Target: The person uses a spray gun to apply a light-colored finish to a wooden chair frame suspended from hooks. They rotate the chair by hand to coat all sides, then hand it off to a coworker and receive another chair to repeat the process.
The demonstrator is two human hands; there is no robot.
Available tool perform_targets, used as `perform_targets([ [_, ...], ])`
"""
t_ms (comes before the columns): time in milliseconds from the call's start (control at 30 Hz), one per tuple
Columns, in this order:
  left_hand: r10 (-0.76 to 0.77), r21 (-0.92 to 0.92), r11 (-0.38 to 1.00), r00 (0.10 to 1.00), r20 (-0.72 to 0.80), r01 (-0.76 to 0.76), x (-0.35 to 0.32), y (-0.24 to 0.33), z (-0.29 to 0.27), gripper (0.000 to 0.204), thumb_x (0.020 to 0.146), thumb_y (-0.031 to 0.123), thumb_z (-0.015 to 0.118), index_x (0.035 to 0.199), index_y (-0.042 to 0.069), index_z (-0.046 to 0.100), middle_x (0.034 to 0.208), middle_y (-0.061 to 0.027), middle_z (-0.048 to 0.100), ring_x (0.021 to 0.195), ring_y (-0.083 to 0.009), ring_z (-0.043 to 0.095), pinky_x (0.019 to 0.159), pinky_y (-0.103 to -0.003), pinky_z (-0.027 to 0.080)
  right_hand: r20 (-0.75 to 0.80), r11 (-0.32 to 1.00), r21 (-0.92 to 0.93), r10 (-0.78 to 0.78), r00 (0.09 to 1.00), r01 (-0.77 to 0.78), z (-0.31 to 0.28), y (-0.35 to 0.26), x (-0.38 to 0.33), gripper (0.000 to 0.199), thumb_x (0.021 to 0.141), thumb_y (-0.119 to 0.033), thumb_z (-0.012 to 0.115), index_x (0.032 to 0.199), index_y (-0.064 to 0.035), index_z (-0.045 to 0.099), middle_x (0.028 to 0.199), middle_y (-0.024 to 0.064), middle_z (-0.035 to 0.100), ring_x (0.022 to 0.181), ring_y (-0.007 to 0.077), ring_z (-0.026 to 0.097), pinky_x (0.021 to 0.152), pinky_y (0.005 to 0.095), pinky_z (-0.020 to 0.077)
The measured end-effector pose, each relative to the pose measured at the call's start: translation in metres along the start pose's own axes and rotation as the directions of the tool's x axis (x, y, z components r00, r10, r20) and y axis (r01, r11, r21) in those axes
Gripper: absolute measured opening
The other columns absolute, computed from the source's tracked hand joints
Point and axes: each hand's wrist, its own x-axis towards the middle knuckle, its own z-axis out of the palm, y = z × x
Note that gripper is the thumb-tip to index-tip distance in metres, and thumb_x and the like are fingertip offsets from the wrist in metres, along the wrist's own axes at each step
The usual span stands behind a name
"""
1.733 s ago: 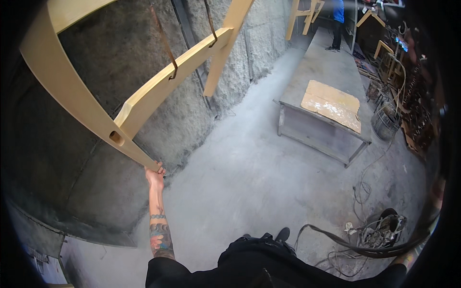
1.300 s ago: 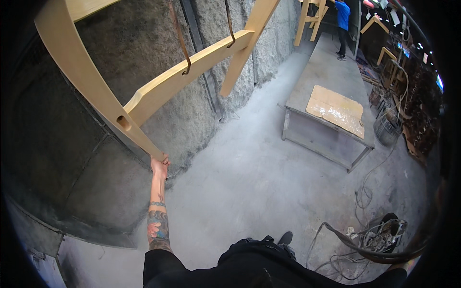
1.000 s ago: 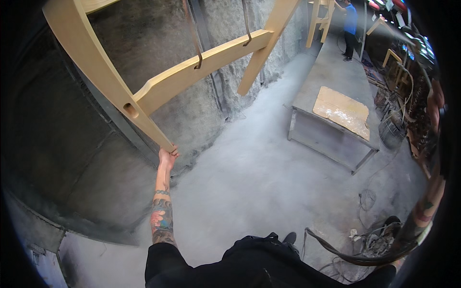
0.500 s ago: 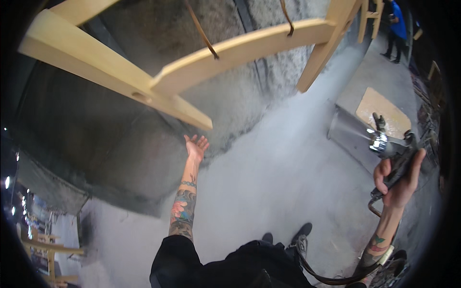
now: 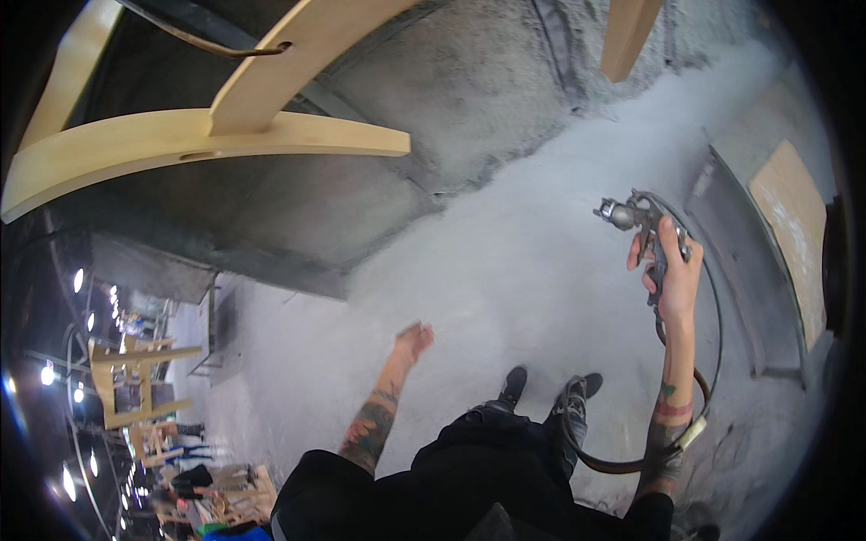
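Note:
My right hand [image 5: 678,270] is wrapped round the handle of a metal spray gun [image 5: 622,214], whose nozzle points left. From its handle a hose [image 5: 622,466] loops down past my forearm and legs. My left hand [image 5: 416,341] is low over the floor, empty as far as I can see, its fingers blurred and foreshortened. Above and to the left hangs a pale wooden furniture frame [image 5: 298,135] with curved pieces, a brown hook [image 5: 216,47] passing through a hole in it. Neither hand touches the frame. Another wooden leg [image 5: 629,41] shows at the top.
Behind the frame stand grey, dust-coated panels [image 5: 397,108]. At the right, a tan board [image 5: 792,234] lies on a grey metal structure [image 5: 753,261]. Other wooden frames [image 5: 135,361] and people are at the far left. My shoes [image 5: 512,386] stand on the pale floor.
The visible spray from the gun has stopped. The gun has shifted left and up with my right hand. My left hand has dropped away from the wooden leg. The view has turned.

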Motion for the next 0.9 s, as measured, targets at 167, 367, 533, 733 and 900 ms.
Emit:
perform_targets([
  [167, -0.353, -0.023, 0.934, 0.914, -0.197, 0.356, -0.143, -0.142, -0.115, 0.054, 0.104, 0.041, 0.047, 0.154, 0.019, 0.046, 0.156, -0.0162, 0.050, 0.146, -0.0377, 0.044, 0.116, -0.052, 0.041, -0.028, 0.988, 0.151, -0.034, 0.999, 0.038, -0.003, -0.023, -0.074, 0.050, 0.108, -0.042, 0.053, 0.093, 0.0036, 0.067, 0.068, 0.0084, 0.065, 0.049, 0.0079, 0.054, 0.036, 0.0203, 0.0289],
  [367, -0.357, -0.044, 0.932, 0.886, -0.297, 0.360, -0.248, -0.223, -0.126, 0.059, 0.105, 0.047, 0.054, 0.150, 0.009, 0.045, 0.137, -0.0162, 0.063, 0.119, -0.0319, 0.065, 0.101, -0.050, 0.052, 0.265, 0.702, 0.712, -0.234, 0.936, -0.026, -0.038, -0.065, -0.132, 0.074, 0.102, -0.069, 0.045, 0.127, -0.0002, 0.058, 0.076, 0.0158, 0.062, 0.051, 0.0234, 0.060, 0.035, 0.0267, 0.0358],
  [533, -0.158, -0.051, 0.987, 0.960, -0.231, 0.150, -0.220, -0.157, -0.034, 0.065, 0.107, 0.049, 0.050, 0.151, 0.002, 0.042, 0.141, -0.0181, 0.060, 0.127, -0.0318, 0.060, 0.108, -0.048, 0.048, 0.338, 0.548, 0.831, -0.369, 0.865, -0.091, -0.069, -0.073, -0.094, 0.079, 0.100, -0.074, 0.040, 0.129, -0.0024, 0.058, 0.068, 0.0114, 0.055, 0.045, 0.0222, 0.053, 0.035, 0.0277, 0.0360],
  [733, -0.007, 0.086, 0.996, 0.995, -0.104, 0.016, -0.195, -0.075, 0.078, 0.068, 0.109, 0.048, 0.046, 0.153, -0.003, 0.039, 0.145, -0.0210, 0.057, 0.132, -0.0328, 0.057, 0.111, -0.048, 0.046, 0.347, 0.693, 0.719, -0.285, 0.893, -0.058, -0.126, -0.056, -0.054, 0.084, 0.097, -0.075, 0.047, 0.131, 0.0017, 0.057, 0.076, 0.0184, 0.064, 0.049, 0.0260, 0.059, 0.037, 0.0295, 0.0334],
  [900, 0.137, 0.108, 0.986, 0.985, -0.107, -0.125, -0.211, -0.025, 0.183, 0.075, 0.108, 0.053, 0.044, 0.153, -0.006, 0.036, 0.150, -0.0239, 0.052, 0.138, -0.0344, 0.052, 0.117, -0.049, 0.041, 0.021, 0.733, 0.674, -0.144, 0.989, 0.093, -0.232, -0.043, -0.035, 0.078, 0.101, -0.071, 0.044, 0.113, 0.0041, 0.062, 0.070, 0.0141, 0.062, 0.045, 0.0206, 0.056, 0.033, 0.0260, 0.0240],
])
